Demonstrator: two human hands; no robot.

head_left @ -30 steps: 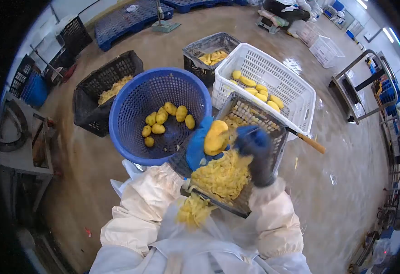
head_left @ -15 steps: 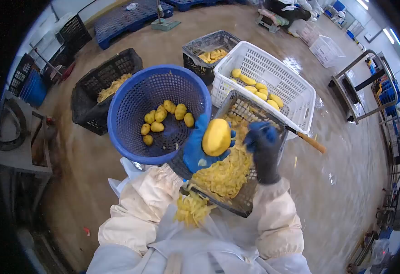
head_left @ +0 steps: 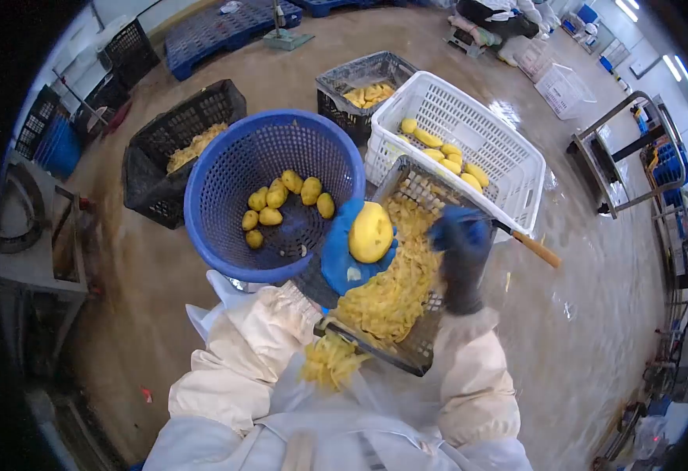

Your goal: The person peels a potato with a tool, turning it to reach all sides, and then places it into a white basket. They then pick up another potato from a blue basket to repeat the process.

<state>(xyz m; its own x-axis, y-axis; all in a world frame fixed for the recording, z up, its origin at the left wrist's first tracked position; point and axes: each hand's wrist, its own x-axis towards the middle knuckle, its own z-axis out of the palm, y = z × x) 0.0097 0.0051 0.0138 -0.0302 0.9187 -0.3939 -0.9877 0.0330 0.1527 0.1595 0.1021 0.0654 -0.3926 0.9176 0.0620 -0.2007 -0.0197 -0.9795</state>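
Observation:
My left hand (head_left: 336,255), in a blue glove, holds a peeled yellow potato (head_left: 371,233) above a dark crate (head_left: 430,357) of peelings (head_left: 383,302). A small pale scrap sticks to that glove. My right hand (head_left: 463,247), in a dark glove with blue at the fingers, is to the right of the potato, apart from it. Its fingers are curled and blurred; whatever they hold is hidden. Beyond it, a wooden-handled tool (head_left: 538,248) rests across the crate edges. Unpeeled potatoes (head_left: 273,196) lie inside the blue basket (head_left: 202,224) on the left.
A white crate (head_left: 520,161) with peeled potatoes (head_left: 446,153) stands ahead right. Behind it is a black crate (head_left: 336,110) with yellow pieces. Another black crate (head_left: 144,177) stands left. More peelings (head_left: 332,361) lie on my apron. A wheeled cart (head_left: 626,149) stands far right.
My right hand has shifted slightly right, away from the potato. The potato has turned a little in my left hand. The tool and crates stay in place.

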